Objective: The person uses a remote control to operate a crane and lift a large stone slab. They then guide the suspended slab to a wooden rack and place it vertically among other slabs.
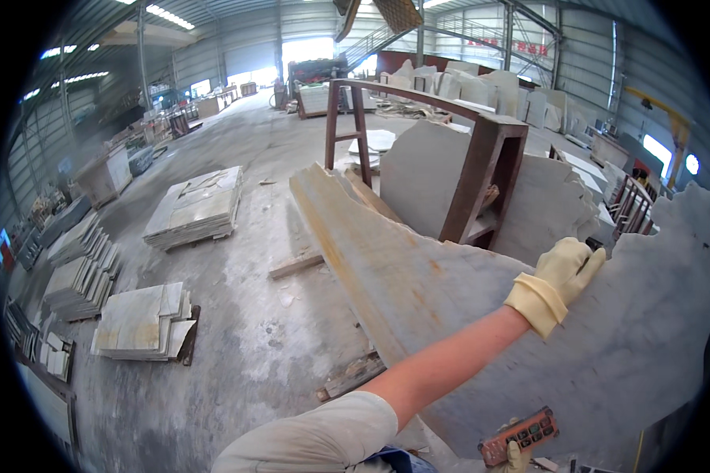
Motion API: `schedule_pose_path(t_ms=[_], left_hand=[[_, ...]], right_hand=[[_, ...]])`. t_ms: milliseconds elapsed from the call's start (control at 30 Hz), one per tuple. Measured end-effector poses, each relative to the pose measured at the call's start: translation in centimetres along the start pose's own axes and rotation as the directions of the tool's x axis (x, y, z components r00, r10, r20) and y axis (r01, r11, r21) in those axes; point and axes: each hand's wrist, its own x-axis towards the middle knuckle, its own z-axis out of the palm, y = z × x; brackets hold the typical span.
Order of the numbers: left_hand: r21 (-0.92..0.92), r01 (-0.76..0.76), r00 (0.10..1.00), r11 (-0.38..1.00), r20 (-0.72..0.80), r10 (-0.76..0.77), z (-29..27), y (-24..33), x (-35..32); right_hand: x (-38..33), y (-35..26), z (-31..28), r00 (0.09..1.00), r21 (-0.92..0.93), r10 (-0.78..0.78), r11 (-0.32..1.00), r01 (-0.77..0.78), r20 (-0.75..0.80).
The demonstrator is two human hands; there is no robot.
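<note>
A large grey-white marble slab [481, 331] with rust-coloured streaks and a jagged top edge leans in front of me. My left hand [564, 272], in a cream rubber glove, reaches across it to the top edge. Its fingers close round a small dark object [594, 243], whose kind I cannot make out. Low in the view, my right hand [514, 459], gloved as well, holds an orange remote control [521, 436] with dark buttons, in front of the slab's lower part. Most of that hand is cut off by the lower edge.
Behind the slab stands a brown metal frame [481, 177] with another slab [422, 169] against it. Stacks of stone slabs [197, 201] lie on the floor to the left. Timber pieces [351, 374] lie by the slab's foot. Above hangs a yellowish strap [398, 14].
</note>
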Motion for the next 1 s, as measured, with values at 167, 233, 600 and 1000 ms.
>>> schedule_pose_path(t_ms=[167,233,600,1000], left_hand=[[0.012,0.007,1.0,1.0,0.006,-0.007,0.1,0.1,0.1],[0.007,0.011,1.0,1.0,0.006,-0.011,-0.1,0.1,0.1],[0.035,-0.046,0.999,0.998,-0.021,0.047,0.3,-0.2,0.2],[0.034,0.013,0.993,0.999,0.118,-0.017,-0.5,0.9,0.6]], right_hand=[[0.4,1.2,-2.5,0.994,0.125,-0.021,0.992,0.008,0.103],[0.2,0.9,-1.3,0.991,0.245,-0.023,0.97,-0.011,0.135],[0.2,-4.4,4.2,0.912,0.116,-0.389,0.908,0.403,-0.13],[2.0,-23.5,16.1,0.832,-0.485,-0.462,0.676,0.555,0.308]])
